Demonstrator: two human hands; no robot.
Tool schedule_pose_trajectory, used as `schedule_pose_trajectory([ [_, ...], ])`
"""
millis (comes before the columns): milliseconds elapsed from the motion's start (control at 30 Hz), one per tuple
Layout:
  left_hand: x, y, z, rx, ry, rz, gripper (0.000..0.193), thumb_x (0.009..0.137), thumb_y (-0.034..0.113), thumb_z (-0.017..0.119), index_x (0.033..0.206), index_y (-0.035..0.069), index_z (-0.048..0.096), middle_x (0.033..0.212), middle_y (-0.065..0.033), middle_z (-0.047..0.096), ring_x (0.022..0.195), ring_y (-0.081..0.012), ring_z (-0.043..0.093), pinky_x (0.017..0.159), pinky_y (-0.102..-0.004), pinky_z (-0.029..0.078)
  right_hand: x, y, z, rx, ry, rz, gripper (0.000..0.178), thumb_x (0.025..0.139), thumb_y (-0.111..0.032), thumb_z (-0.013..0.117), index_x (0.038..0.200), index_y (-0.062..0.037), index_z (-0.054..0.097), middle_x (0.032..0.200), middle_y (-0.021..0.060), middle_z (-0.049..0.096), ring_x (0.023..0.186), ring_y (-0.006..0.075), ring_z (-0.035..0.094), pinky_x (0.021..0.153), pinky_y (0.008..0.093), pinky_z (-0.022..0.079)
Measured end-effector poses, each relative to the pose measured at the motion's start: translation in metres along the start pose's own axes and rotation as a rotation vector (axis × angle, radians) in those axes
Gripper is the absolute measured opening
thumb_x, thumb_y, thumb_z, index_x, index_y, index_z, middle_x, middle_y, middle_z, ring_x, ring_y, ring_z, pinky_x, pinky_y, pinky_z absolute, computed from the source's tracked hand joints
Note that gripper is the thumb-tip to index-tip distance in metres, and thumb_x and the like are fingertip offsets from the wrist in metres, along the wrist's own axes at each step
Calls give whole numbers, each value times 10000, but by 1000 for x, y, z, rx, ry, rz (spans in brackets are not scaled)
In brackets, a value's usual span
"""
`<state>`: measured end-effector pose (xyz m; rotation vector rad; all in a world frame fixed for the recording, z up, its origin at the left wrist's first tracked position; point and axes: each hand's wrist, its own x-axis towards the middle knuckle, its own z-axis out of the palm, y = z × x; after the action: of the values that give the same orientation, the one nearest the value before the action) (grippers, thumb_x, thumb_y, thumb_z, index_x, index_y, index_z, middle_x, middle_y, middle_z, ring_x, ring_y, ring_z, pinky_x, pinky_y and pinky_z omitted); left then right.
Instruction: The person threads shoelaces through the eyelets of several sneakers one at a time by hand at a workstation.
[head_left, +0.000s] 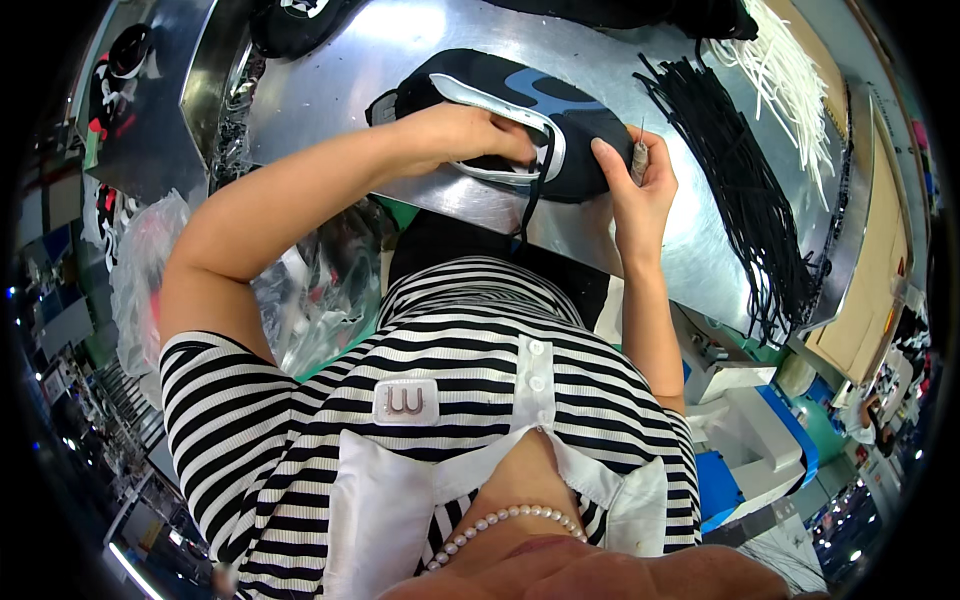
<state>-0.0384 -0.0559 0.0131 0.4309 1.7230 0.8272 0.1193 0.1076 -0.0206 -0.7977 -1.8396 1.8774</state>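
A black shoe [585,158] with a blue curved band and a pale-lined opening lies on its side on the metal table in front of me. My left hand [462,137] reaches into its opening, fingers curled by the lining; the fingertips are partly hidden. From the opening hangs a black shoelace [528,212], its end over the table's near edge. At the toe end, my right hand [648,192] has its thumb against the shoe. Its curled fingers hold a small tool with a wrapped handle [640,155] and a thin needle-like tip pointing away from me.
To the right lie a bundle of black laces [730,165] and, beyond it, white laces [780,80]. Another dark shoe [290,30] sits at the far left of the metal table [335,85]. Clear plastic bags [150,275] hang left; a blue-and-white machine [760,440] stands lower right.
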Motion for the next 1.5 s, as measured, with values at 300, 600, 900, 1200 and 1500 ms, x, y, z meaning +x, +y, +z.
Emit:
schedule_pose_trajectory([
  [300,3,-10,14,62,32,-19,431,867,419,713,1108,62,728,1074,-42,703,1061,-134,591,978,-311,404,-5,2,-10,56,2,86,323,841,-162,783,1038,37,621,905,66,683,784,99,625,719,226,518],
  [600,30,-67,4,507,335,740,250,932,201,653,1114,40,713,996,-75,726,896,-149,676,830,-291,539,-5,18,-23,154,6,177,320,857,-193,768,1023,35,616,872,74,680,753,99,613,705,231,509],
  [900,31,-40,14,359,256,580,168,871,111,730,980,-15,747,955,-60,744,856,-103,659,816,-259,521,3,10,-27,21,-42,244,305,871,-268,752,1027,-43,619,697,-62,565,526,9,432,454,197,264],
  [1200,31,-38,8,533,303,660,166,876,125,728,969,-12,733,914,-73,733,818,-94,644,758,-250,514,9,30,-33,142,-81,231,389,851,-278,775,1024,32,616,861,69,674,771,103,615,707,232,493],
  [1500,-41,-31,-106,929,1195,650,57,873,82,664,895,31,671,874,-126,665,816,-316,633,737,-399,496,17,17,-68,10,-74,148,367,875,-300,747,1009,23,633,844,54,672,771,93,611,723,235,485],
])
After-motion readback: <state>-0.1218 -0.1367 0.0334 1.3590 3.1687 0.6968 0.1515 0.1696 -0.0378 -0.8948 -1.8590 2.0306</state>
